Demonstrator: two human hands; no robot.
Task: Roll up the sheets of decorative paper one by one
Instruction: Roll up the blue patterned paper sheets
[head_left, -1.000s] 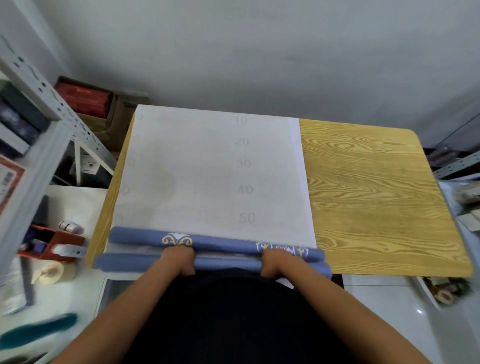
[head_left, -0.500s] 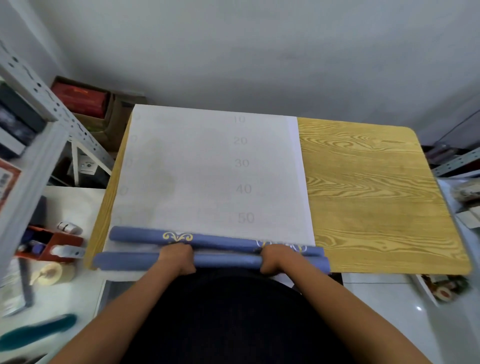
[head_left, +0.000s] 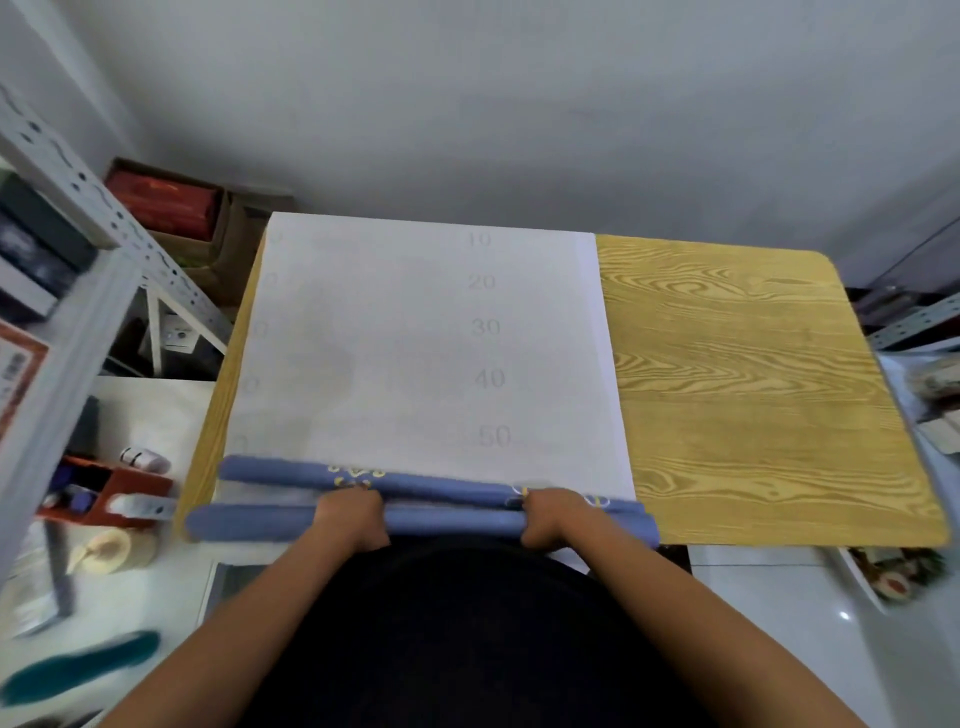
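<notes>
1. Compared with the earlier frames, both hands sit a little farther up the table, and the gold pattern on the far roll has turned, so more of it shows above the left hand.
2. Left hand (head_left: 350, 522): it lies over the near roll (head_left: 249, 521) at the front edge of the table (head_left: 753, 395), with its fingers curled and clenched round that roll.
3. Right hand (head_left: 553, 519): it lies over the same roll farther to the right, its fingers likewise curled and grasping the roll.
4. Near roll: a blue tube of decorative paper, lying crosswise along the front table edge. Its left end overhangs the table's left side; its right end stops just past the right hand.
5. Far roll (head_left: 447, 486): a second blue tube just beyond the first, nearly parallel and slightly slanted, with gold ornament on its surface. The fingertips of both hands reach up to it. Whether the two tubes belong to one sheet cannot be told.
6. White sheet (head_left: 415, 338): it lies flat on the left part of the table, printed with faint numbers 10 to 50, and runs from the far table edge down to the far roll.
7. Surroundings: a metal shelf (head_left: 104, 260) stands at the left, with a red tape dispenser (head_left: 111, 496) and a roll of tape (head_left: 106, 551) on a white surface below it.
</notes>
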